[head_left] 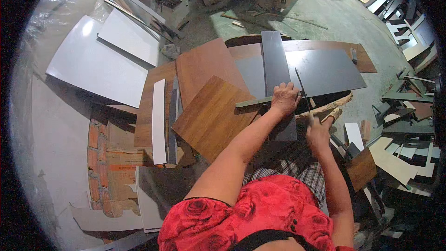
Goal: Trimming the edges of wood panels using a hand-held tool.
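My left hand (285, 100) presses down on the dark grey board (275, 60), its fingers curled over the end of a narrow greenish-grey strip (251, 102). That strip lies crosswise, reaching left over a square brown wood-grain panel (218, 118). Close by on the right, my right hand (318, 135) is closed round the near end of a thin, dark, long blade (301, 83), which looks like a hand saw seen edge-on. The blade points away from me, just right of my left hand. My right fingers partly hide its handle.
A shiny grey panel (325, 69) lies beyond my hands. Left are brown panels (204, 69), a white strip (159, 121) and large white boards (97, 60). Bricks (96, 153) show below them. Offcuts (395, 158) crowd the right side; thin sticks (297, 18) lie on the floor.
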`<action>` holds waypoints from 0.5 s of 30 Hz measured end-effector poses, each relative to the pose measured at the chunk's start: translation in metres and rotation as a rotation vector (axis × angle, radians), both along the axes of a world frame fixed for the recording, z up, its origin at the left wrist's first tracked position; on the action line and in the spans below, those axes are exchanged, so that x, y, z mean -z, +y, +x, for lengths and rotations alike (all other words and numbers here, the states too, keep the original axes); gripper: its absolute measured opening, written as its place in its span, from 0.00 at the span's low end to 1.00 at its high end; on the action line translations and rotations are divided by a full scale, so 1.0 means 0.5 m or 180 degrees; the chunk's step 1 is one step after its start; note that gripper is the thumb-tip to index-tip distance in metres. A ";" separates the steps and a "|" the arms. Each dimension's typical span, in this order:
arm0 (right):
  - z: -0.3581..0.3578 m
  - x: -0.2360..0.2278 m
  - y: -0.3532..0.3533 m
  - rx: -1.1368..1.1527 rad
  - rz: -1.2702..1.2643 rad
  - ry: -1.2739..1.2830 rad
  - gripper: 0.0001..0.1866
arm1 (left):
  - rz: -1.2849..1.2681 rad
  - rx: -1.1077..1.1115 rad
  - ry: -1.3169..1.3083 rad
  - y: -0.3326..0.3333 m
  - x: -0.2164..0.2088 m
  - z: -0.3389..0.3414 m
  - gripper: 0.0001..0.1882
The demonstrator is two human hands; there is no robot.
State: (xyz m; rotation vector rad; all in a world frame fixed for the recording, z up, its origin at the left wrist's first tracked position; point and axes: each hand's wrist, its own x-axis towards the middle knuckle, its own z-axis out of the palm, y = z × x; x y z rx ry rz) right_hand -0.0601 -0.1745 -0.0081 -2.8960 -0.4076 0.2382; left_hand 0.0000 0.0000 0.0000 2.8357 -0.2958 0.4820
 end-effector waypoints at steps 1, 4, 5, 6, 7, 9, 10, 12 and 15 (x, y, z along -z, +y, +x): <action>0.027 0.003 0.013 0.0161 0.0005 -0.0167 0.29 | -0.0011 0.0007 -0.0087 -0.004 0.000 0.005 0.12; 0.010 0.005 0.028 0.0250 0.0212 -0.0581 0.19 | 0.0000 0.0020 -0.0173 0.001 0.007 -0.004 0.11; -0.011 0.004 0.027 0.0186 0.0398 -0.0850 0.15 | 0.0005 0.0034 -0.0190 0.004 0.010 -0.009 0.11; -0.030 -0.004 0.026 0.0172 0.0405 -0.0860 0.15 | 0.0011 0.0021 -0.0202 0.011 0.008 -0.005 0.11; -0.061 -0.012 0.014 0.0270 0.0503 -0.0540 0.15 | 0.0035 -0.0008 -0.0214 0.015 0.011 -0.007 0.11; -0.118 -0.004 -0.018 0.0379 0.0572 -0.0210 0.16 | 0.0036 -0.0027 -0.0216 0.013 0.011 -0.007 0.11; -0.145 0.006 -0.042 0.0461 0.0587 -0.0014 0.14 | 0.0077 -0.0017 -0.0215 0.010 0.007 -0.005 0.11; -0.159 0.004 -0.060 0.0550 0.0588 0.0194 0.12 | 0.0105 -0.0003 -0.0201 0.007 0.002 -0.003 0.11; -0.125 -0.018 -0.051 0.0441 0.0651 0.0126 0.13 | 0.0071 -0.0025 -0.0210 0.003 0.000 -0.007 0.11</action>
